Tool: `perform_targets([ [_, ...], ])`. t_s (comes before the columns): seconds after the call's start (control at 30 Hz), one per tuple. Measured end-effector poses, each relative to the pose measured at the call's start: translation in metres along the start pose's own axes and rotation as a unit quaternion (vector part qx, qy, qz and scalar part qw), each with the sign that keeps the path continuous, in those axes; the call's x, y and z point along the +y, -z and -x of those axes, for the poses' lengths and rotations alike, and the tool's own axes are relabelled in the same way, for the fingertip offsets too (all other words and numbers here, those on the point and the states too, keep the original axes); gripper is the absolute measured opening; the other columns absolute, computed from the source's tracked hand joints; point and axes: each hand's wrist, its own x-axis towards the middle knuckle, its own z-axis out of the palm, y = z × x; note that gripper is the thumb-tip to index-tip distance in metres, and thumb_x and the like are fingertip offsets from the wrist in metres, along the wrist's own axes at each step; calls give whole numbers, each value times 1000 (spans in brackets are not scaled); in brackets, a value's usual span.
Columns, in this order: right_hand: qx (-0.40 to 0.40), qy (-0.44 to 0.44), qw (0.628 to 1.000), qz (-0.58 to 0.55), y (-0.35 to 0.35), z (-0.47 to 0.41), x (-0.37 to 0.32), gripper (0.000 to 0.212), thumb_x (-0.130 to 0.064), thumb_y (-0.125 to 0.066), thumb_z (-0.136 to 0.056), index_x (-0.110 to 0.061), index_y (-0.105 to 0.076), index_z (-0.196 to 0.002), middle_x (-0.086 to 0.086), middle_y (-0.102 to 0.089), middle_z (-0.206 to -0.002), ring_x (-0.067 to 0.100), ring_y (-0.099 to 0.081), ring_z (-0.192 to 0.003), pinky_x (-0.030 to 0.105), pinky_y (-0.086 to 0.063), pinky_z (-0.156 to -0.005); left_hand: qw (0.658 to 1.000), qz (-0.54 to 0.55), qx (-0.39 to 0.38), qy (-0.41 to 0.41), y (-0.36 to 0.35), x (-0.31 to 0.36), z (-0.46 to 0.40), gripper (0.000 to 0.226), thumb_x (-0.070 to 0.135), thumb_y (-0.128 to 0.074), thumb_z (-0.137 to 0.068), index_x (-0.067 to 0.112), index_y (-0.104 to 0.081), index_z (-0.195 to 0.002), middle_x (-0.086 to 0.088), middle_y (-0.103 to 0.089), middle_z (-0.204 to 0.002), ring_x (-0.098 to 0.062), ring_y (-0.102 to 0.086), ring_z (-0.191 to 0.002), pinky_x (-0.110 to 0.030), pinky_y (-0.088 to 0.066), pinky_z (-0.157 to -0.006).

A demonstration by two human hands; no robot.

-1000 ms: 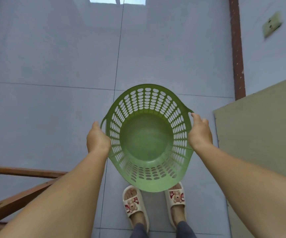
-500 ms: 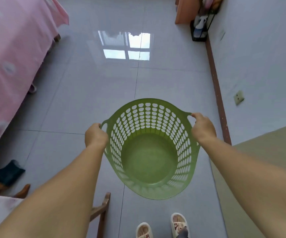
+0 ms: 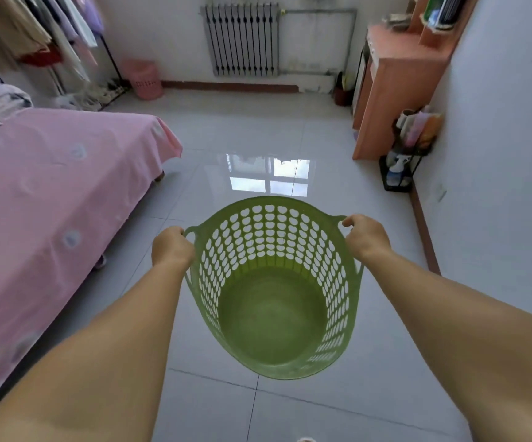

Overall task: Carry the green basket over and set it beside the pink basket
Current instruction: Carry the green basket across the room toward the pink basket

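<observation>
Green plastic basket (image 3: 274,314), round with rows of oval holes through its wall, hangs in the air between my two hands, clear of the glossy grey-white tiled floor (image 3: 232,129) below it. My left hand (image 3: 172,247) is closed around the loop handle on the basket's left rim, and my right hand (image 3: 365,239) is closed around the matching handle on the right rim, so each grip is clamped on the basket. It tilts a little, its open mouth turned up toward me, and I can see straight down to its bare solid bottom. Both my forearms reach forward from the lower corners of the view. Far ahead, against the back wall, the pink perforated plastic basket (image 3: 145,79) stands on the floor, well apart from the green one and left of the grey ribbed radiator (image 3: 240,39) mounted on that wall. A bed with a pink flowered cover (image 3: 51,193) fills the left side, and hanging clothes (image 3: 35,30) on a rack sit beyond it, just beside the pink basket. On the right, an orange-brown wooden cabinet (image 3: 395,90) stands against the wall, with a small black wire rack of bottles (image 3: 405,161) near its foot. A bright window reflection lies on the tiles just beyond the green basket's far rim.
</observation>
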Motion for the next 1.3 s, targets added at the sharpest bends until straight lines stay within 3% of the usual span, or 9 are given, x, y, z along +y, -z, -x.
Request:
perform_targets([
  [0.2,12,32,999,-18,17,-147,-82,36,1,-41,-83,-10,-60,-112,12,-61,-117,23,-51,-89,30,-39,-74,999,29,27,4,13,64,-130,22,-6,-44,-79,-4,-65,-87,-25,-67,-94,-39,-61,-87,-41,-49,-73],
  [0.4,7,45,999,-23,9,-290,-162,39,3,-38,-84,-8,-62,-113,15,-58,-125,30,-51,-115,34,-40,-92,999,25,29,2,16,130,-278,29,0,-45,-84,-10,-62,-106,-30,-64,-114,-45,-59,-107,-48,-51,-93],
  [0.53,12,33,999,-28,5,-380,-211,40,4,-36,-84,-7,-63,-113,15,-58,-125,30,-52,-113,33,-40,-89,999,34,19,-4,16,183,-380,29,4,-44,-88,-5,-61,-110,-26,-65,-115,-42,-60,-106,-45,-52,-92],
  [0.7,25,34,999,-28,-5,-514,-264,41,3,-35,-84,-9,-62,-112,13,-59,-124,29,-54,-111,31,-41,-86,999,47,10,16,1,243,-516,30,9,-46,-91,-3,-61,-114,-23,-65,-113,-37,-61,-101,-35,-44,-76],
  [0.8,22,45,998,-46,-14,-601,-289,39,2,-36,-84,-10,-64,-109,13,-60,-122,29,-55,-110,34,-44,-89,996,83,-2,26,-13,272,-596,33,13,-51,-91,0,-60,-119,-23,-62,-123,-38,-60,-109,-40,-51,-93],
  [0.9,14,59,997,-54,-23,-698,-322,38,0,-37,-84,-11,-65,-106,12,-62,-118,28,-57,-102,33,-46,-81,995,89,7,42,-25,307,-681,34,8,-48,-90,1,-61,-120,-24,-53,-137,-39,-48,-128,-47,-44,-105],
  [1.03,0,63,996,-63,-26,-806,-376,37,2,-36,-83,-11,-66,-101,13,-64,-113,28,-58,-94,32,-45,-76,992,100,42,57,-27,354,-778,31,5,-46,-87,2,-67,-109,-25,-63,-123,-40,-56,-117,-49,-39,-109],
  [1.17,3,78,994,-71,-42,-908,-439,39,4,-35,-82,-11,-66,-100,10,-62,-115,28,-57,-103,36,-47,-85,985,148,66,67,-27,384,-877,32,-4,-44,-84,-2,-67,-105,-25,-68,-108,-43,-66,-96,-49,-54,-91],
  [1.3,-8,84,993,-78,-74,-1011,-499,32,4,-39,-82,-13,-66,-88,5,-61,-97,25,-58,-91,38,-51,-86,977,187,69,74,-29,394,-995,24,-8,-43,-82,-7,-65,-91,-31,-66,-101,-43,-65,-95,-55,-52,-92],
])
